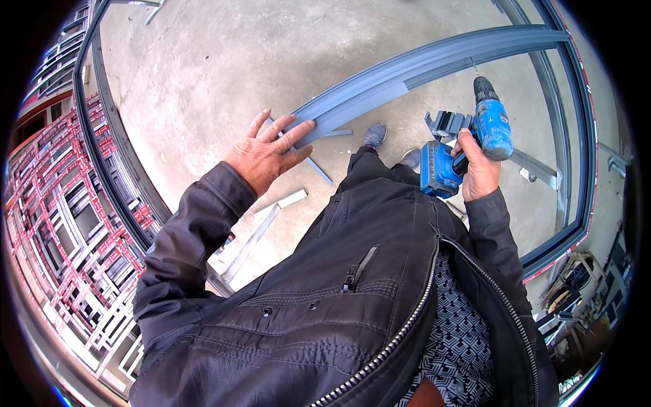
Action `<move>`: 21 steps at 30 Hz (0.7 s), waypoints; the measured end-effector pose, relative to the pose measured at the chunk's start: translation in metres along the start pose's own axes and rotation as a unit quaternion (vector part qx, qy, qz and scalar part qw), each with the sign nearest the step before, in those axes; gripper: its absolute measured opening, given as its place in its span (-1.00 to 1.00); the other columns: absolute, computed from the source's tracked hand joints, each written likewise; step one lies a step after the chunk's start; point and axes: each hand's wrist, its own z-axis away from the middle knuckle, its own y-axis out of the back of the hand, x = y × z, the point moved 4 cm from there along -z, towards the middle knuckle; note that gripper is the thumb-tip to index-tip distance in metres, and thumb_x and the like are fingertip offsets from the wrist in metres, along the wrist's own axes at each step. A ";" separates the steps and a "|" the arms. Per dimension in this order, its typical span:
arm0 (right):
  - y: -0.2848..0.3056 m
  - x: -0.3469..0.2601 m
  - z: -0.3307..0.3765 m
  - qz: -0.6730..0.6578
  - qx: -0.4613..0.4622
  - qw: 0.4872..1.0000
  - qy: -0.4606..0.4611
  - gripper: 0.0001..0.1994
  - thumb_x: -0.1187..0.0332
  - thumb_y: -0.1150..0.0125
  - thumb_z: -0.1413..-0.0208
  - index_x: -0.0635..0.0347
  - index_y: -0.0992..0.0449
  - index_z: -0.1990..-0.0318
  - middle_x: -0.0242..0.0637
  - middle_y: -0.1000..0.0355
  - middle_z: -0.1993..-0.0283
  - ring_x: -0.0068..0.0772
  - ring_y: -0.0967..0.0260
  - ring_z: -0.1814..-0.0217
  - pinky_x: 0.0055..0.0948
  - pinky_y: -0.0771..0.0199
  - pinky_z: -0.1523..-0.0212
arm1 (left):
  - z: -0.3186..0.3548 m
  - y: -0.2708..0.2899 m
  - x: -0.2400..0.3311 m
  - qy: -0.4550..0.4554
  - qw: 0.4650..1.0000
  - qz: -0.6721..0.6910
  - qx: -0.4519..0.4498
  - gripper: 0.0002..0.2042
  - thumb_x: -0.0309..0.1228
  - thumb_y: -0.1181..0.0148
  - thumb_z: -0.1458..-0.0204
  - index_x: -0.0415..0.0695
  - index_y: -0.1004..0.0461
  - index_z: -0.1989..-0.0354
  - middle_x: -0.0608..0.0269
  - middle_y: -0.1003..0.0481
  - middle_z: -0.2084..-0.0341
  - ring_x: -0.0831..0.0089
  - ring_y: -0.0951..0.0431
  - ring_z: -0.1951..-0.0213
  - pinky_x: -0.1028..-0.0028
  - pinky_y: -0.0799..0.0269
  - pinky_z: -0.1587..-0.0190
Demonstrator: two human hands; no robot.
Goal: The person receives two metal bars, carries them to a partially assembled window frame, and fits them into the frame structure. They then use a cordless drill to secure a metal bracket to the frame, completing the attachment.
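Leftmost, at nine o'clock, stacked frames (74,224) wrapped in red and white tape are seen leaning beyond a dark upright. Nearer the centre, at about ten o'clock, the left hand (266,152) is laid palm down with its fingers spread apart; nothing is clasped by it. Its fingertips are rested across the near end of a long grey-blue metal profile (407,71) — from that hand the profile is stretched away toward two o'clock, as far as the corner of a dark frame. Below its near end, thin metal strips are scattered on the concrete floor (183,74), and a grey shoe (374,135) is planted just short of the profile's lower edge.

Farther right, at two o'clock, a blue cordless drill (494,129) is gripped by the right hand (480,169), whose fingers are closed around the handle. From that grip the chuck is pointed toward twelve o'clock, while the battery is set toward nine. The bit is aimed at the profile's edge — whether metal is touched cannot be told. At far right, toward three o'clock, everything is bounded by the dark frame (588,136), edged with red tape.
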 end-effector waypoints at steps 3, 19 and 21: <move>0.000 0.001 0.000 -0.001 -0.005 1.000 -0.005 -0.73 0.41 -0.44 -0.13 0.18 -0.53 0.05 -0.39 -0.48 0.28 -0.51 -0.41 0.33 -0.42 -0.39 0.25 | 0.001 0.003 -0.001 0.011 0.999 0.010 0.036 -0.42 -0.50 -0.20 -0.09 0.22 -0.40 -0.33 0.26 -0.11 -0.48 0.14 -0.15 -0.45 -0.10 -0.02 -0.52; -0.004 -0.002 0.004 0.010 -0.008 1.000 0.008 -0.77 0.42 -0.43 -0.13 0.18 -0.54 0.10 -0.40 -0.48 0.29 -0.53 -0.41 0.34 -0.42 -0.40 0.25 | 0.003 -0.009 -0.015 0.071 0.995 0.068 -0.025 -0.34 -0.37 -0.44 0.03 0.09 -0.40 -0.34 0.19 -0.37 -0.19 0.24 -0.50 -0.04 0.33 -0.62 -0.02; -0.007 -0.004 0.006 0.007 -0.004 1.000 0.014 -0.82 0.39 -0.43 -0.15 0.18 -0.56 0.16 -0.39 -0.48 0.37 -0.49 -0.41 0.36 -0.39 -0.42 0.23 | 0.004 -0.010 -0.014 0.075 0.994 0.072 -0.026 -0.34 -0.38 -0.42 0.01 0.09 -0.38 -0.35 0.17 -0.38 -0.19 0.22 -0.51 -0.06 0.32 -0.63 -0.03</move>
